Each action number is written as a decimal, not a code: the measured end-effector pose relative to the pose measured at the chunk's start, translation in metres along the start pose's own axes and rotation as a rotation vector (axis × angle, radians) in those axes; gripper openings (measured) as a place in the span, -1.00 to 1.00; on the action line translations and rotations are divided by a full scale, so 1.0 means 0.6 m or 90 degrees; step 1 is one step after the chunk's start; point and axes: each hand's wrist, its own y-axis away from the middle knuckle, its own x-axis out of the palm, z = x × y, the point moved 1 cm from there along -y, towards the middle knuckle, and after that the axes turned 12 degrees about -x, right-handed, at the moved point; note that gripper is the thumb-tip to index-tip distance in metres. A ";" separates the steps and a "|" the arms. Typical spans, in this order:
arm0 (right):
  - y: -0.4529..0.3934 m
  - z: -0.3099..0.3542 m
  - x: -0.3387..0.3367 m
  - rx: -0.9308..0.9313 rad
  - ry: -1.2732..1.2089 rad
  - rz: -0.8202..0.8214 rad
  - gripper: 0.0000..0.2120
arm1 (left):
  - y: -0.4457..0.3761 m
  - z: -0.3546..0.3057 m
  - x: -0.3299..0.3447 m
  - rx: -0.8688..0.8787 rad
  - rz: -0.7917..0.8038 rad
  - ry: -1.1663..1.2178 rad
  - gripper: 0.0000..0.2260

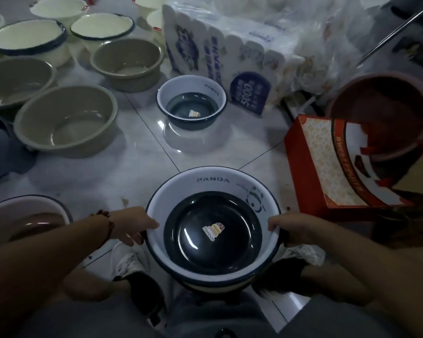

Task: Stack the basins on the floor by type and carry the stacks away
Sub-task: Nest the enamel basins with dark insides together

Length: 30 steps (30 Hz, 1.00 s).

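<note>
A white panda basin [213,184] with a dark bottom and dark rim sits low in the middle of the head view, nested on at least one more like it. My left hand [130,225] grips its left rim and my right hand [296,228] grips its right rim. Another panda basin [192,103] stands alone on the tiled floor further ahead. Three grey-green basins [66,120] [127,62] [15,79] lie at the left. Cream basins with dark rims [27,37] [103,23] stand behind them.
A pack of wrapped tissue [230,54] stands at the back centre. A red gift box [332,164] and a pinkish-red basin [388,111] sit at the right. A pink basin [25,215] is at the lower left. My shoes are under the stack.
</note>
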 end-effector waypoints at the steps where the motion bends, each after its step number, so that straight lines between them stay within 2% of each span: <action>1: -0.009 -0.004 0.004 -0.005 0.027 -0.006 -0.85 | -0.007 0.005 0.007 0.004 -0.002 -0.016 -0.73; 6: -0.061 -0.012 0.016 0.010 0.088 -0.039 -0.71 | -0.044 0.014 0.023 0.056 -0.020 -0.112 -0.68; 14: -0.141 -0.015 0.058 0.066 0.165 -0.056 -0.69 | -0.110 0.007 0.011 0.105 -0.080 -0.238 -0.72; 17: -0.165 -0.006 0.068 -0.017 0.173 -0.093 -0.63 | -0.145 0.007 -0.005 0.100 -0.107 -0.246 -0.66; 20: -0.188 0.007 0.067 -0.113 0.166 -0.107 -0.50 | -0.163 -0.004 -0.019 0.097 -0.138 -0.257 -0.74; 27: -0.221 0.024 0.051 -0.154 0.327 -0.095 -0.31 | -0.196 -0.017 -0.019 0.054 -0.121 -0.335 -0.67; 30: -0.235 0.029 0.042 -0.168 0.358 -0.089 -0.33 | -0.204 -0.019 -0.019 0.045 -0.127 -0.375 -0.65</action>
